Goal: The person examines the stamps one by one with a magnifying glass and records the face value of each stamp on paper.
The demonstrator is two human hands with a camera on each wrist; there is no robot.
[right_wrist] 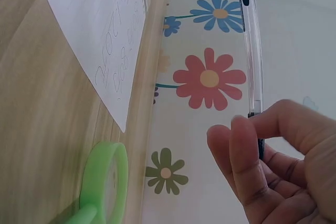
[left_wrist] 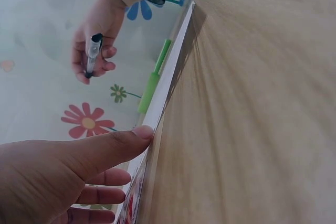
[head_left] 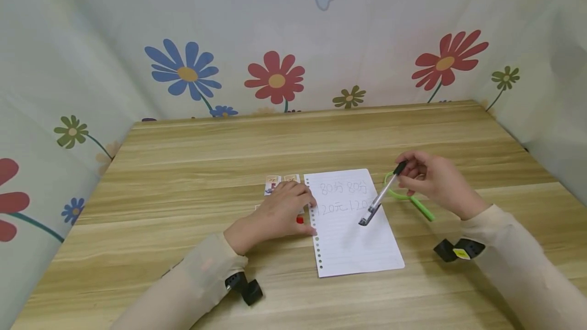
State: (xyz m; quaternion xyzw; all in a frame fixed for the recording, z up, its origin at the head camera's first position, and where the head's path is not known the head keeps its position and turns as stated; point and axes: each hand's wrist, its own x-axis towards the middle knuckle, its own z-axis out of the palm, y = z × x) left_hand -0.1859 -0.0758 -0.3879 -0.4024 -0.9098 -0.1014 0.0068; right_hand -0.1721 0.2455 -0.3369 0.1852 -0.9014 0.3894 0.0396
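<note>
A white loose-leaf sheet (head_left: 357, 248) with punched holes and handwriting in two lines lies on the table. My left hand (head_left: 277, 213) rests at its holed left edge, fingers touching the paper, the thumb tip on the edge in the left wrist view. Partly under that hand are small picture cards like stamps (head_left: 272, 184) and a small red item (head_left: 300, 220). Over the sheet's right side, my right hand (head_left: 435, 180) pinches a clear gel pen (right_wrist: 254, 56) by its black grip end. The pen's black clip end points down toward the paper, apart from it.
A green-rimmed magnifying glass (head_left: 422, 208) lies right of the sheet, beneath my right hand. The wooden table (head_left: 206, 152) ends at a hanging white cloth (head_left: 367, 29) printed with flowers, which also runs along both sides.
</note>
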